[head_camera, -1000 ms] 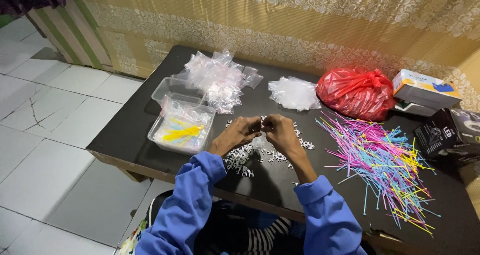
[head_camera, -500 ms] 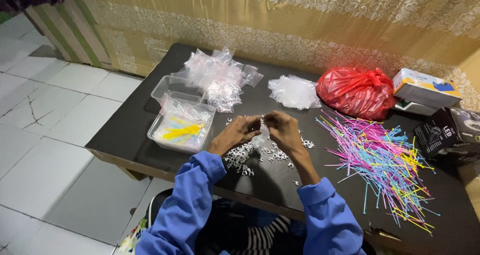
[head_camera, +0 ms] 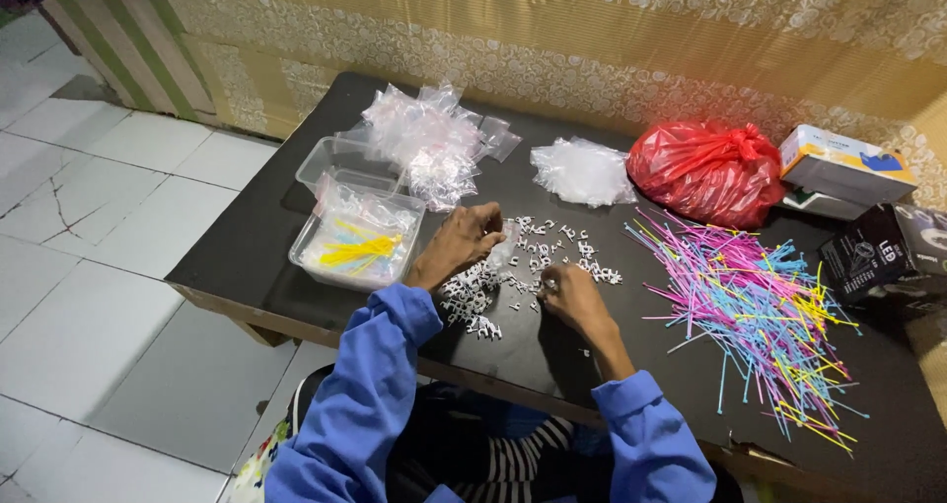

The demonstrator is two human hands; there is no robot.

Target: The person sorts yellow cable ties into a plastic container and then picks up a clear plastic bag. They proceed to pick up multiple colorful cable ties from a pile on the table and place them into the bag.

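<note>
Head view: left hand curled over a small clear bag, fingers closed on its edge, just above the scatter of small white clips on the dark table. Right hand down among the clips, fingertips pinched together, seemingly on one piece, too small to confirm. Best done by holding the bag mouth wide and feeding pieces singly. Coloured cable ties heaped to the right; clear plastic tub to the left.
</note>
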